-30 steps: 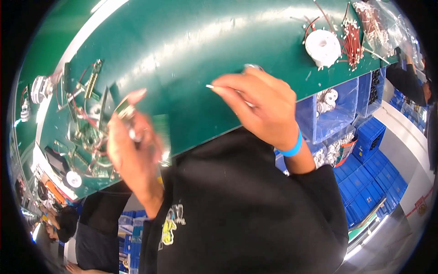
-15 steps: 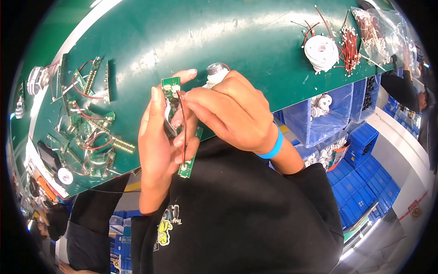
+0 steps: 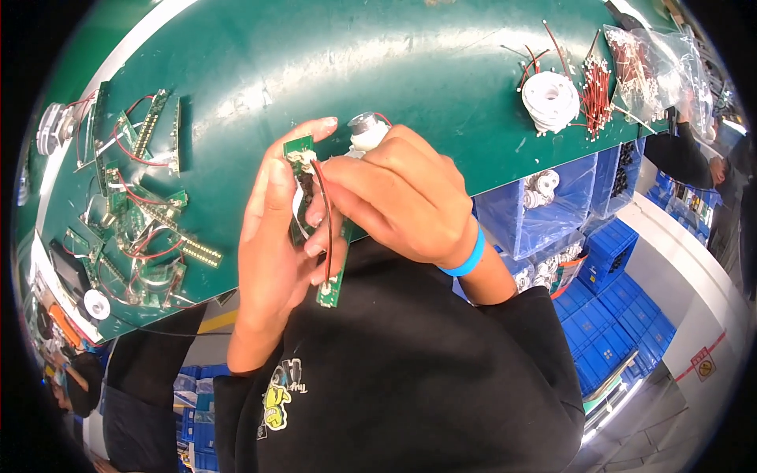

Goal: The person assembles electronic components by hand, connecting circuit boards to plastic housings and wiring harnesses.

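Observation:
My left hand (image 3: pixel 268 229) is closed around a green circuit board (image 3: pixel 298 147), which stands upright in the grip. Below it, a second narrow green board (image 3: pixel 330 293) sticks out under the fingers. A red and black wire (image 3: pixel 325 213) runs between the two boards, and a white strip shows beside it. Thumb and forefinger of my right hand (image 3: pixel 402 197), which has a blue wristband, pinch at the wire's upper end by the board's white connector. Just beyond these knuckles is a white part with a clear round cap (image 3: pixel 366 130); whether the hand touches it is hidden.
Several wired circuit boards (image 3: pixel 150 209) lie piled on the green table (image 3: pixel 378 55) at the left. White reels (image 3: pixel 550 101), bundled red wires (image 3: pixel 597 94) and a clear bag (image 3: pixel 658 67) sit at the far right. Blue bins (image 3: pixel 544 213) stand beside the table's near edge.
My right fingertips have moved slightly at the wire's upper end, and the board's white connector shows more. The boards tilt a little differently. The whole view has shifted slightly.

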A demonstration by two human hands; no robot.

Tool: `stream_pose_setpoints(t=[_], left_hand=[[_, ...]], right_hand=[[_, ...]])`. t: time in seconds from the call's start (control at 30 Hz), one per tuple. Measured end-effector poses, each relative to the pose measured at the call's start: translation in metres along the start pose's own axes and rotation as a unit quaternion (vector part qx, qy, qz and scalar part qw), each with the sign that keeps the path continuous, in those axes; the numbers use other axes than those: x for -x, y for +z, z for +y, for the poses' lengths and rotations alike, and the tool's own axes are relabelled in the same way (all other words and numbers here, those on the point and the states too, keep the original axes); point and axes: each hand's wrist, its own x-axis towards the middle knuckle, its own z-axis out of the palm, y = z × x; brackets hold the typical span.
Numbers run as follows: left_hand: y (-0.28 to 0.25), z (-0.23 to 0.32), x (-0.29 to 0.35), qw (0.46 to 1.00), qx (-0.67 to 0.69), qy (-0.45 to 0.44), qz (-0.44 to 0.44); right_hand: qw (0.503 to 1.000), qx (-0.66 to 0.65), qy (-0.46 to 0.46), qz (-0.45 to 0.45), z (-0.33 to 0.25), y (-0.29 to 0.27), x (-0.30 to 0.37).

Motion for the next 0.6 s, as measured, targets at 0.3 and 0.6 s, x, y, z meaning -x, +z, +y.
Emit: stream_pose_setpoints(t=[0.3,0.6], left_hand=[[-0.012,-0.001,0.0,0.997,0.016,0.028,-0.065],[-0.009,-0.002,0.0,0.999,0.041,0.015,-0.027]], right_hand=[[0.998,-0.014,0.068,0.003,-0.007,-0.001,-0.004],[0.994,-0.056,0.097,0.012,-0.001,0.005,-0.003]])
